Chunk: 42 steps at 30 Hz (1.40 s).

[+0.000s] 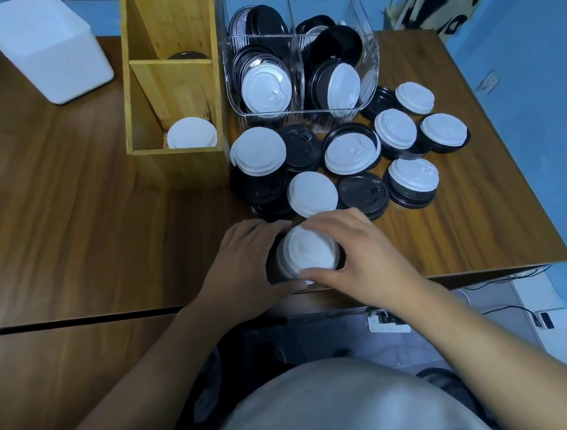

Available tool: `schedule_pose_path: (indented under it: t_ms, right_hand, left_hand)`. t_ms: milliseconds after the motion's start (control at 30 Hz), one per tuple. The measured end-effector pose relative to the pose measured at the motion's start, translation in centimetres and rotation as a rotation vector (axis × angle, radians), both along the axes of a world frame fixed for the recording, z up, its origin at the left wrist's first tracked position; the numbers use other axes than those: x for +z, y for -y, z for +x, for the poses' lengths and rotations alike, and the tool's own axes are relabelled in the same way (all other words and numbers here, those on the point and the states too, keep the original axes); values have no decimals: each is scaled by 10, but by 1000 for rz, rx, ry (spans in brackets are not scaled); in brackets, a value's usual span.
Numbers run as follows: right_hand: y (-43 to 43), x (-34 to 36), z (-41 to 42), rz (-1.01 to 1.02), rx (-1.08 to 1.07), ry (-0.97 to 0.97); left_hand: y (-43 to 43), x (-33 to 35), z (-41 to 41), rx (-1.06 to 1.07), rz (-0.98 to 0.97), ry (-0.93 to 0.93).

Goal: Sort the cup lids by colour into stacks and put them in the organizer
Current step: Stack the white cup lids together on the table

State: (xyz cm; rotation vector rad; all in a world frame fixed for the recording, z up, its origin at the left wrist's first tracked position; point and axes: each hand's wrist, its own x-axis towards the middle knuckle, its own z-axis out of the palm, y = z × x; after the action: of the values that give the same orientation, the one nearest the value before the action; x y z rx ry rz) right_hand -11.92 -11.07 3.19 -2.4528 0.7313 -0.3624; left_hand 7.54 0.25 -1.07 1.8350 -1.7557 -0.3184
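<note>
The left hand (245,262) and right hand (357,253) gripped 1 white stack (307,254) at the table (68,199) front edge; squaring its rims, then lowering it level into the organizer (173,70), seemed wisest.

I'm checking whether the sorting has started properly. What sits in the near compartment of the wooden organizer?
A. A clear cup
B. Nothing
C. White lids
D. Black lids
C: a white lid shows on top in the near compartment of the wooden organizer, while the left hand and right hand grip another lid stack at the table's near edge.
</note>
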Motion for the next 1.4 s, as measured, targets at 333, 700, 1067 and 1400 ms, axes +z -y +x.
schedule_pose_path:
  t_ms: [333, 700, 1067, 1400]
  right_hand:
    - [-3, -6, 9, 9, 43, -17]
    - [2, -8, 11, 3, 51, -75]
    - [50, 19, 11, -182, -119, -83]
    - [68, 34, 30, -110, -36, -271]
  left_hand:
    - [-2, -3, 3, -54, -48, -4]
    - [-3, 1, 3, -57, -9, 57]
    - [-2, 2, 1, -40, -30, 31]
    - [-2, 7, 0, 8, 6, -14]
